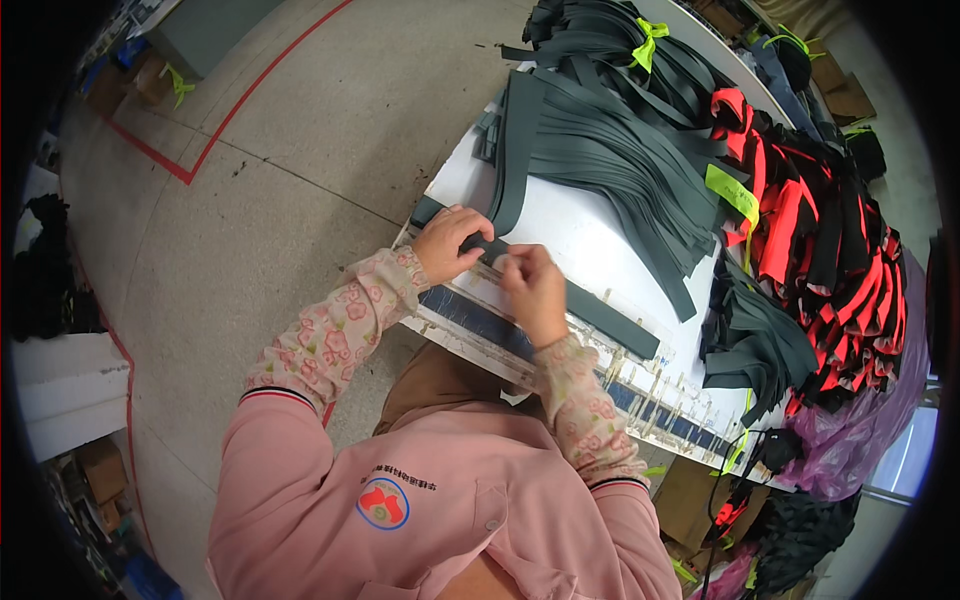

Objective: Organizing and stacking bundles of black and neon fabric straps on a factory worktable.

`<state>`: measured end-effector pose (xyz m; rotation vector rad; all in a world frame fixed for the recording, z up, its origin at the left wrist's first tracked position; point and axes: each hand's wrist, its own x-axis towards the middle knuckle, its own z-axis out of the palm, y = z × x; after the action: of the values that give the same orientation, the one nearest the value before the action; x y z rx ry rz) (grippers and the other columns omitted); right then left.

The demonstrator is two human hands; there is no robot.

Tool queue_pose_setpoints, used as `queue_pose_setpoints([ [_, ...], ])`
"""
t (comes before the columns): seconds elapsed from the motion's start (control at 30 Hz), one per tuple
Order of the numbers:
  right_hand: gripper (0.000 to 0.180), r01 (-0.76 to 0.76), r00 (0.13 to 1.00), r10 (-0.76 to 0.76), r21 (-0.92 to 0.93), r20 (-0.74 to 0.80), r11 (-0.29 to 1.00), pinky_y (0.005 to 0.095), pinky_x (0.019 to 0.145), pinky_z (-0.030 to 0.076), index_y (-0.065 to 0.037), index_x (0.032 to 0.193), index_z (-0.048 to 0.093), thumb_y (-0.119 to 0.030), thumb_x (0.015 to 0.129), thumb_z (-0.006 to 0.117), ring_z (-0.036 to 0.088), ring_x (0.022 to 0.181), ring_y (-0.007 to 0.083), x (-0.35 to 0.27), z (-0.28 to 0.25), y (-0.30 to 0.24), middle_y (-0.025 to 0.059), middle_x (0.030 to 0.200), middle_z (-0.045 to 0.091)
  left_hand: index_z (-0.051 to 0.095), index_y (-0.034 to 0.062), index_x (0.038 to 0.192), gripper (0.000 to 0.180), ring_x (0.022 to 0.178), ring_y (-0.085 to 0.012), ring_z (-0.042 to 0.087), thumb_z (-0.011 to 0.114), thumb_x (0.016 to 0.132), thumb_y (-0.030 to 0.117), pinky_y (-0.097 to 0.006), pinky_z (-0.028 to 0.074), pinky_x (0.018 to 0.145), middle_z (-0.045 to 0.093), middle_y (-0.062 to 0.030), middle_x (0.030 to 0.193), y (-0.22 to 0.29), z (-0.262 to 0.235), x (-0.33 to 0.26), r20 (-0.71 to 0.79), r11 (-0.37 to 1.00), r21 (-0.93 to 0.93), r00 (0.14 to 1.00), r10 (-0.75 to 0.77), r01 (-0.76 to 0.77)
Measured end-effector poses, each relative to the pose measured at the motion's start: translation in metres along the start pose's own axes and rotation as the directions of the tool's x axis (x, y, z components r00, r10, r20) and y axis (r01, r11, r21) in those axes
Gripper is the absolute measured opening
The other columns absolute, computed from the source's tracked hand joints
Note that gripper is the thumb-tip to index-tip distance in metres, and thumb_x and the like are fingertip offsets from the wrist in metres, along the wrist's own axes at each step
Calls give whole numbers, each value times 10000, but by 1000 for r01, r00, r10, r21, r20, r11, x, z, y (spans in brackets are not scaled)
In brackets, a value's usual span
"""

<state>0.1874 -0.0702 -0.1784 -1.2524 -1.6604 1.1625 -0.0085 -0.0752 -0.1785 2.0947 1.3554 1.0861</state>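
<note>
A dark grey-green strap lies flat along the near edge of the white table. My left hand rests on its left part, with fingers curled closed around the strap's edge. Just to the right, my right hand is closed in a pinch above the same strap. Something small and whitish shows at its fingertips, too little to name. Beyond my hands is a thick layer of similar straps, fanned over the table. One looped strap from that layer reaches down close to my left fingers.
Another strap bundle, tied with a yellow-green ribbon, lies at the far end. Red and black strips are heaped at the right, beside a purple plastic bag. A smaller strap bundle sits nearer. Red tape marks the floor.
</note>
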Motion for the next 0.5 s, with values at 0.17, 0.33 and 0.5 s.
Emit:
queue_pose_setpoints([
  [0.17, 162, -220, 974, 217, -50, -64, 974, 218, 550, 455, -7, 1077, 582, -86, 937, 597, 597, 633, 83, -22, -101, -15, 37, 753, 639, 562, 79, 984, 276, 940, -302, 576, 702, 750, 39, -398, 435, 886, 610, -81, 963, -3, -4, -2, 21, 1000, -29, 1000, -7, 7],
  [0.33, 128, -211, 975, 194, -183, -109, 960, 245, 527, 440, 10, 1022, 592, -51, 909, 602, 541, 586, 74, -55, -157, 6, 24, 654, 582, 569, 84, 994, 326, 947, -297, 571, 751, 725, 67, -380, 435, 878, 617, -71, 971, 3, -14, -1, 57, 998, -57, 998, -10, 13],
  [0.5, 148, -119, 989, 82, -321, -125, 939, 277, 527, 439, 13, 1010, 592, -51, 882, 628, 542, 571, 112, -64, -154, 10, 64, 645, 578, 576, 75, 1010, 356, 953, -273, 560, 766, 710, 71, -359, 445, 864, 613, -66, 992, 3, -14, 0, 115, 995, -64, 991, -73, 81],
])
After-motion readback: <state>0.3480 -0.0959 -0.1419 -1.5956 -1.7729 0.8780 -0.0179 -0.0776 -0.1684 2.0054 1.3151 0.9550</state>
